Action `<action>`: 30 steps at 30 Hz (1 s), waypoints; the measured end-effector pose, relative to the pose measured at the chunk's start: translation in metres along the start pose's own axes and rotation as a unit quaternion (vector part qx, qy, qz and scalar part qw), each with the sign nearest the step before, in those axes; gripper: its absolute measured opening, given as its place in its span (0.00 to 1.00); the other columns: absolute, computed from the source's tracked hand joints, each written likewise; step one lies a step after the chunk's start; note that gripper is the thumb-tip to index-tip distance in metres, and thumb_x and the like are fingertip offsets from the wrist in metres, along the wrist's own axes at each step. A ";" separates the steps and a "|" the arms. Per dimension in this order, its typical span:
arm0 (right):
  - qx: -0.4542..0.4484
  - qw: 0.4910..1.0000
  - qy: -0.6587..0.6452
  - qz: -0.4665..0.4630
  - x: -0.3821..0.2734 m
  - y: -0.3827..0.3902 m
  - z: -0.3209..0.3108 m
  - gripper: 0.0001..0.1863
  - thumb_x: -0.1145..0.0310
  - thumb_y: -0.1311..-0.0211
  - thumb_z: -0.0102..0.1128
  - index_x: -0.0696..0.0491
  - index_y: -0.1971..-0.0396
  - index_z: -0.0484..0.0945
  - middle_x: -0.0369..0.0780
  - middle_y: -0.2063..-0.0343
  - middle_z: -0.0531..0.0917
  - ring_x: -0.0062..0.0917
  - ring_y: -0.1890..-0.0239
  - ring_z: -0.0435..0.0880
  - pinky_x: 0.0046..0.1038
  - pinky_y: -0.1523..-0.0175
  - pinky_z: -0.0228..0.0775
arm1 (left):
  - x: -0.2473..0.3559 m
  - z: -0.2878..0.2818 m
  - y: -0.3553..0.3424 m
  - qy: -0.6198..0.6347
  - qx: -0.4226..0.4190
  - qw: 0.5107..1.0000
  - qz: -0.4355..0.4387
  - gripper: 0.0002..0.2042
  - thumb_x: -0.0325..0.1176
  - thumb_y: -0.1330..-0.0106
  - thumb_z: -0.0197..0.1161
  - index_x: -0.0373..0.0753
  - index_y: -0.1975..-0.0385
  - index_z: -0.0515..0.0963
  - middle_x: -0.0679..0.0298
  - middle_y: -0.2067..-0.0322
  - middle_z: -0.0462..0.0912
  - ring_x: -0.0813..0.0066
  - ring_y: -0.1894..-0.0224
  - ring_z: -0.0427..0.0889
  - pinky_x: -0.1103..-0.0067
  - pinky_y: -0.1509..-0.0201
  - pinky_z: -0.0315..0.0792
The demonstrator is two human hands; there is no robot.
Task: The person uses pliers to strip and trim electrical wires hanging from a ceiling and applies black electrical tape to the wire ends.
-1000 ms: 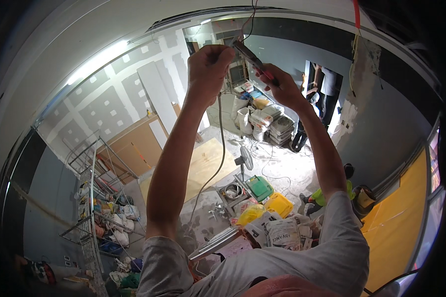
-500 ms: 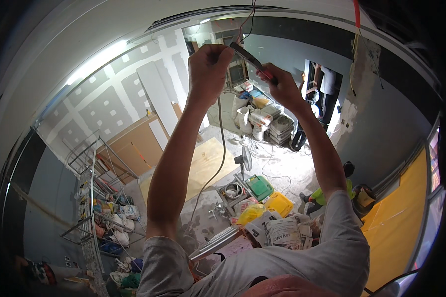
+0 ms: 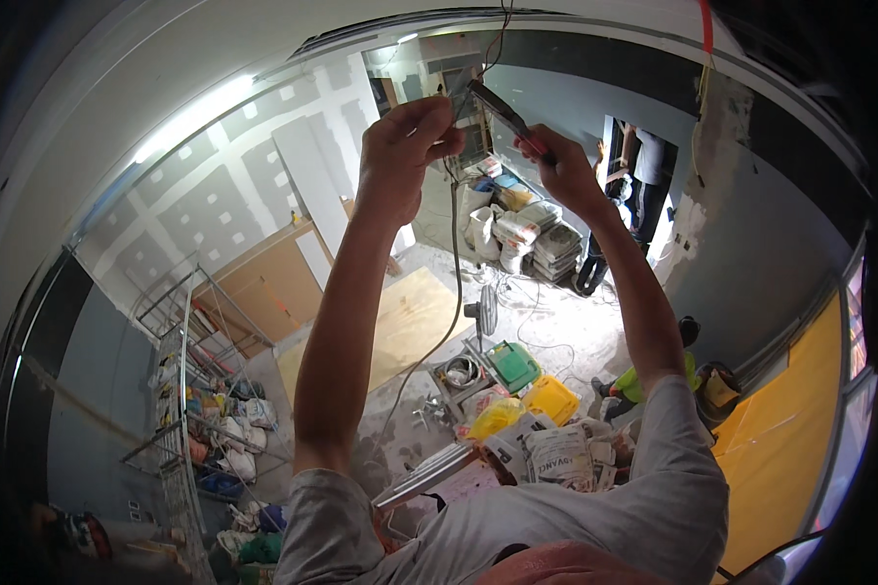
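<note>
My left hand (image 3: 405,146) is raised at upper centre with curled fingers around a long grey cable (image 3: 454,253) that drops to the floor; the exact pinch point is hidden. My right hand (image 3: 566,171) grips a dark pliers-like tool (image 3: 502,112) with red-and-black handles. Its head is just right of my left fingertips, near thin red and black wires (image 3: 493,54) hanging from the ceiling. Whether the tool touches the wires is unclear.
A scaffold (image 3: 183,390) stands left, stacked sacks (image 3: 551,249) behind. Below are a fan (image 3: 483,312), green bin (image 3: 512,366), yellow tub (image 3: 551,400) and plywood sheet (image 3: 390,331). People stand in the doorway (image 3: 634,195); another (image 3: 644,380) crouches right.
My left hand has shifted slightly left and down, its fingers now lower beside the wires. The right hand and tool have moved slightly right, and the hanging wires have shifted with them.
</note>
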State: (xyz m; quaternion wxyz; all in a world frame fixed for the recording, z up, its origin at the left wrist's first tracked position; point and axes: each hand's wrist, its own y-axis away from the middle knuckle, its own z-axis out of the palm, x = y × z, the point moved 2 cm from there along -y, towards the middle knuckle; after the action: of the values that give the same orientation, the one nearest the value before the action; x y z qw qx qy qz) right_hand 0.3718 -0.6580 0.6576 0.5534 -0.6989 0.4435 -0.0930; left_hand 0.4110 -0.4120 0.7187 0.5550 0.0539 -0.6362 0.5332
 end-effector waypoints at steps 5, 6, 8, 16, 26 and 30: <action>-0.009 1.000 0.010 -0.001 -0.006 0.000 -0.001 0.07 0.74 0.34 0.58 0.53 0.57 0.79 0.48 0.68 0.84 0.45 0.65 0.84 0.34 0.60 0.73 | 0.004 -0.003 0.009 -0.045 -0.002 0.999 -0.019 0.13 0.32 0.33 0.67 0.33 0.53 0.80 0.62 0.63 0.84 0.71 0.62 0.85 0.74 0.54 0.80; -0.009 1.000 0.011 0.000 -0.006 0.002 -0.001 0.07 0.74 0.34 0.58 0.53 0.57 0.79 0.48 0.68 0.84 0.45 0.65 0.84 0.34 0.60 0.73 | 0.004 -0.003 0.011 -0.075 -0.003 0.997 -0.008 0.12 0.31 0.33 0.68 0.33 0.54 0.80 0.63 0.64 0.84 0.72 0.63 0.85 0.74 0.54 0.80; -0.021 0.999 0.022 0.031 -0.006 0.003 -0.002 0.15 0.87 0.39 0.45 0.58 0.58 0.78 0.40 0.70 0.80 0.21 0.65 0.78 0.24 0.53 0.71 | 0.002 -0.004 0.011 -0.070 -0.009 0.997 -0.017 0.12 0.31 0.34 0.68 0.33 0.55 0.80 0.63 0.64 0.84 0.72 0.64 0.85 0.75 0.55 0.80; -0.012 0.999 0.016 0.036 -0.012 0.006 -0.002 0.14 0.86 0.38 0.46 0.59 0.57 0.77 0.39 0.70 0.81 0.20 0.65 0.78 0.24 0.52 0.72 | 0.001 -0.003 0.010 -0.060 -0.014 0.998 0.014 0.11 0.29 0.35 0.69 0.32 0.56 0.79 0.63 0.64 0.84 0.74 0.68 0.84 0.78 0.59 0.79; -0.019 0.994 -0.059 0.091 -0.016 0.013 0.003 0.12 0.69 0.29 0.59 0.53 0.49 0.79 0.42 0.64 0.85 0.22 0.68 0.81 0.25 0.61 0.73 | 0.000 -0.007 0.003 -0.051 0.021 0.998 -0.035 0.14 0.28 0.36 0.70 0.28 0.53 0.80 0.59 0.65 0.85 0.75 0.69 0.83 0.81 0.63 0.77; -0.021 0.977 -0.103 0.185 -0.006 0.028 0.006 0.15 0.66 0.27 0.58 0.53 0.45 0.78 0.38 0.62 0.86 0.20 0.67 0.81 0.23 0.61 0.74 | -0.004 -0.010 0.000 -0.028 0.011 0.998 -0.047 0.13 0.30 0.36 0.70 0.33 0.54 0.80 0.63 0.66 0.84 0.74 0.68 0.84 0.78 0.58 0.79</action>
State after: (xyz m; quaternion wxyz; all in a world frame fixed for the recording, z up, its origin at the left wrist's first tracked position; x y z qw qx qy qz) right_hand 0.3576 -0.6498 0.6335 0.5891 -0.6218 0.5076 0.0928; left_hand 0.4190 -0.4062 0.7135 0.5608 0.1048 -0.6423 0.5118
